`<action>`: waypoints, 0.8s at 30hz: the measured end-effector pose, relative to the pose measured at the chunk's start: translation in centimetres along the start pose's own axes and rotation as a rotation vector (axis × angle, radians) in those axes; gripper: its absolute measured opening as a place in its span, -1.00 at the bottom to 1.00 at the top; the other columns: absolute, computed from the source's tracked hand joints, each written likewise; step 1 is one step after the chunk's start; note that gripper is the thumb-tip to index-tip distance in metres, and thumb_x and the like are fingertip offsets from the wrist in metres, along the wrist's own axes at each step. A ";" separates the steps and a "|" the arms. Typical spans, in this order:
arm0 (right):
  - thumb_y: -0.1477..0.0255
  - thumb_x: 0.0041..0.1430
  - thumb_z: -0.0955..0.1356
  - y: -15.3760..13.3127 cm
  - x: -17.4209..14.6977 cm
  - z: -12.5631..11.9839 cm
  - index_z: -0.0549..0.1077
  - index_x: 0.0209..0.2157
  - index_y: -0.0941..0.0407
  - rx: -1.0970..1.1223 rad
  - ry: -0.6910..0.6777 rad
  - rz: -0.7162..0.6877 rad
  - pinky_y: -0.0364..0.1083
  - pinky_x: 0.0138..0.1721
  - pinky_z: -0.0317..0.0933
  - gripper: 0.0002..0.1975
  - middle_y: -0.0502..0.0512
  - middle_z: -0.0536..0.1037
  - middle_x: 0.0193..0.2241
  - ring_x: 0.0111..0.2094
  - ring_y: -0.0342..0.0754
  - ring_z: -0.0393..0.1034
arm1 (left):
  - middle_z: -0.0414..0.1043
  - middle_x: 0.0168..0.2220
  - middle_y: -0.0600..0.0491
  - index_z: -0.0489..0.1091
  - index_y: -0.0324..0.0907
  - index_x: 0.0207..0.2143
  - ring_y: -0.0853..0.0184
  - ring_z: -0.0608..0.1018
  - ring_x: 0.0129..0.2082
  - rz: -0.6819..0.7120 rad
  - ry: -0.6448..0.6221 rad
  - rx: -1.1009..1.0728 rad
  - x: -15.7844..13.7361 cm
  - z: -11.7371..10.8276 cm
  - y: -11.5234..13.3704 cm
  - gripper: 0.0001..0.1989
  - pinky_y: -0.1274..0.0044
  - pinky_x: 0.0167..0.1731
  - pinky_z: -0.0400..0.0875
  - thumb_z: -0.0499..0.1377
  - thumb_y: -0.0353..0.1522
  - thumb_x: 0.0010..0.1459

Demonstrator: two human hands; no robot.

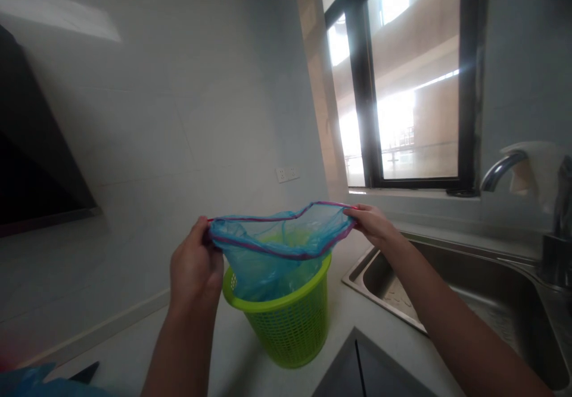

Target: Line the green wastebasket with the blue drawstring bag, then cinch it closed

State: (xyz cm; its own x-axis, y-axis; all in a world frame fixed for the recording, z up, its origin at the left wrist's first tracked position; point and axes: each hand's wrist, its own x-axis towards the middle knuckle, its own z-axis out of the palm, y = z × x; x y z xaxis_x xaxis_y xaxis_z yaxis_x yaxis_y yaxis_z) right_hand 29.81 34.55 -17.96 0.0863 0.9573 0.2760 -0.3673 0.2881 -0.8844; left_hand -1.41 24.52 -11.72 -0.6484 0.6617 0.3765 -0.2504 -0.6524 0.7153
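Counter strip between sink's edge and basket with blue bag

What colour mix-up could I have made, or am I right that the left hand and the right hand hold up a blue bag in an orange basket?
Not quite: the basket is bright green, not orange, as the head view shows. The left hand and the right hand do hold up a blue bag in it.

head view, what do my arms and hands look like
The bare left hand and bare right hand wear no gloves; the bare left forearm and bare right forearm show no sleeve, watch or bracelet. Rings on the fingers: too blurred to tell.
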 end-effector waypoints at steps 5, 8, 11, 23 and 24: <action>0.47 0.03 0.49 -1.3 -0.4 -0.3 0.53 -0.34 0.18 0.388 -0.294 0.317 -0.12 -0.25 0.44 -0.87 0.02 0.61 -0.46 -0.44 -0.14 0.49 | 0.34 -0.52 0.11 0.41 -0.23 -0.46 0.54 0.44 -0.51 -0.161 0.198 -0.234 0.8 0.1 1.3 -0.72 0.78 -0.43 0.44 0.04 -0.65 0.21; 0.45 0.10 0.47 -1.5 -0.5 0.0 0.48 -0.42 0.14 0.500 -0.277 0.283 -0.15 -0.28 0.45 -0.90 -0.02 0.59 -0.50 -0.48 -0.16 0.49 | 0.30 -0.52 0.11 0.45 -0.18 -0.42 0.52 0.41 -0.56 -0.119 0.136 -0.164 0.5 -0.3 1.5 -0.73 0.76 -0.49 0.44 0.08 -0.67 0.09; 0.50 0.10 0.46 -1.4 -0.4 0.3 0.45 -0.46 0.13 0.562 -0.199 0.241 -0.20 -0.37 0.44 -0.87 -0.04 0.57 -0.56 -0.53 -0.18 0.46 | 0.26 -0.53 0.13 0.48 -0.16 -0.35 0.52 0.35 -0.59 -0.117 0.078 -0.135 0.2 -0.6 1.3 -0.72 0.76 -0.56 0.39 0.11 -0.65 0.00; 0.83 -0.09 0.37 -0.7 -0.1 1.1 0.30 -0.59 0.11 0.609 -0.070 0.155 -0.28 -0.46 0.39 -0.67 -0.10 0.41 -0.64 -0.58 -0.24 0.37 | 0.23 -0.58 0.23 0.44 -0.09 0.06 0.49 0.31 -0.62 -0.058 -0.012 0.044 -1.1 0.0 0.0 -0.22 0.71 -0.63 0.21 0.13 -0.66 -0.31; 0.82 -0.10 0.38 -0.6 -0.2 1.2 0.30 -0.59 0.11 0.580 -0.098 0.141 -0.27 -0.46 0.39 -0.67 -0.09 0.41 -0.64 -0.57 -0.23 0.37 | 0.22 -0.57 0.23 0.44 -0.08 0.06 0.49 0.31 -0.61 -0.055 -0.004 0.050 -1.1 0.0 -0.1 -0.21 0.71 -0.62 0.22 0.13 -0.66 -0.31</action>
State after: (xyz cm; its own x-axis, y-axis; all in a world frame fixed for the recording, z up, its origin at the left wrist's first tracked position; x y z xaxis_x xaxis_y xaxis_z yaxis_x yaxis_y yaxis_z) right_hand 28.90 34.17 -17.00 -0.0756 0.9705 0.2288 -0.8162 0.0716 -0.5734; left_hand -0.70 23.83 -12.18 -0.6315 0.6977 0.3383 -0.2492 -0.5958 0.7634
